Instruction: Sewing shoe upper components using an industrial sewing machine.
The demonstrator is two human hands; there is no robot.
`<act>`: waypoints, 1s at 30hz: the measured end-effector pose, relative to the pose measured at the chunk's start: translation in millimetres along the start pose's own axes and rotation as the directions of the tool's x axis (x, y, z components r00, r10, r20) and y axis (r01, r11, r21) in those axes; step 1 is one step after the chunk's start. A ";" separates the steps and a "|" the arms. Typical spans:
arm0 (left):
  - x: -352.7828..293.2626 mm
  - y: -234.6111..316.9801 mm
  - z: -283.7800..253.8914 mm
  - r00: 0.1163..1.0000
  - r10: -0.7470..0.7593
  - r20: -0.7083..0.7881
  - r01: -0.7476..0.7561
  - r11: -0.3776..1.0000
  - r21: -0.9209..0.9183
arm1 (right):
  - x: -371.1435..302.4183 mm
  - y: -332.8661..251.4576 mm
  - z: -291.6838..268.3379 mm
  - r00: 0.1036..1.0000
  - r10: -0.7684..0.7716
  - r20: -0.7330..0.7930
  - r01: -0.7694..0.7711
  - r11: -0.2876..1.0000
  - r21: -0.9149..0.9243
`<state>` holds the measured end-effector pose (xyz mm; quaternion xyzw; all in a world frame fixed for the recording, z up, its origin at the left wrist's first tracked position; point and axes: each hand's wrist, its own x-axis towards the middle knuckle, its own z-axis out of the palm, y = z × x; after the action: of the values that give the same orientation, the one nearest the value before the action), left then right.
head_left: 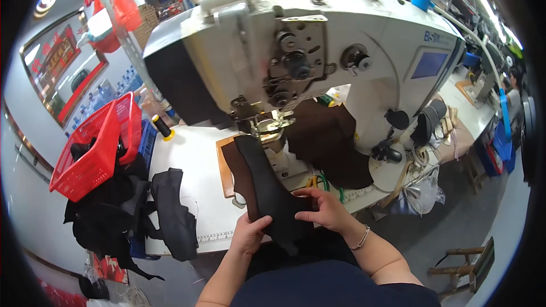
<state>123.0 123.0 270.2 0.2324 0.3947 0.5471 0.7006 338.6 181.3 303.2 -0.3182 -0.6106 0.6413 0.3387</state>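
1. The black piece (267, 182) is held in front of the sewing machine (273, 68), over the counter (187, 185) edge, its upper end just below the presser foot (270, 125). A brown strip (238, 165) is seen along its left side.
2. Its lower left edge is clamped by the fingers of the left hand (251, 234), thumb on top.
3. Its right edge is pinched by the fingers of the right hand (325, 209).
4. Black scraps (85, 149) are contained in the red basket (79, 181), which is tilted left of the counter.
5. Black cloth (105, 222) is draped below it; beside it, a blue crate (147, 143) is partly hidden, its contents not visible.
6. A red bag (124, 8) is hung at upper left; what is inside cannot be told.
7. A clear bag (424, 198) is seen below the counter's right part, its contents indistinct.
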 end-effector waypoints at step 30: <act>6.8 -0.6 5.2 0.964 0.234 -0.125 -0.212 0.963 0.166 | -4.0 13.6 2.8 0.953 0.073 -0.292 -0.079 0.997 -0.009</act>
<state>128.2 129.8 270.7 0.2879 0.4556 0.6065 0.5846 337.9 176.1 289.7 -0.4361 -0.5479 0.5935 0.3968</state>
